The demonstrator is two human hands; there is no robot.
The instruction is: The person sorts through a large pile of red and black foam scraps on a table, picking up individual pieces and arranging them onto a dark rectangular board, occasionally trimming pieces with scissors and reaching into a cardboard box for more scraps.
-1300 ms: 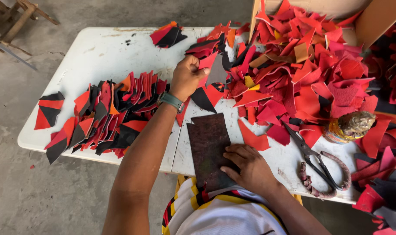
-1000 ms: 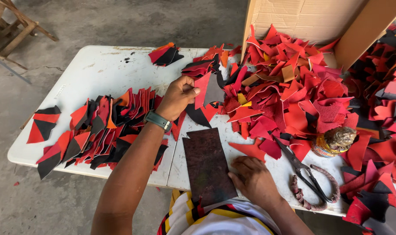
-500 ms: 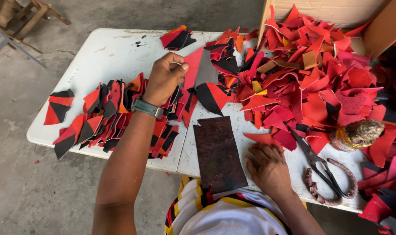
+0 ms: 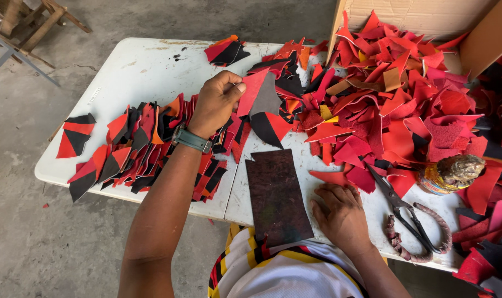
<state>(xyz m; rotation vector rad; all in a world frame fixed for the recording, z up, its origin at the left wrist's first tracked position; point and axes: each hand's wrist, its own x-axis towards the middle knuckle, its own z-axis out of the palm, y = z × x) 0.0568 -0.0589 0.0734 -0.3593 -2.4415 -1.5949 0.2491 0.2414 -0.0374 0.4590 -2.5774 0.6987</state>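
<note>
Left hand [image 4: 218,104] pinches red piece [image 4: 253,91], lower edge hidden; scissors [image 4: 406,214] partly buried.

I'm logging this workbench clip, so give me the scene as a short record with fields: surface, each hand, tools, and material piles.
surface: white folding table on a concrete floor
left hand: left hand pinching a red-and-grey cut piece above the rows
right hand: right hand lying flat on the table, holding nothing
work board: dark rectangular board at the near edge
tools: scissors with wrapped handles; crusted glue tin
sorted pieces: overlapping red-and-black pieces on the left
loose pile: heap of red scraps on the right
backdrop: cardboard box
</note>
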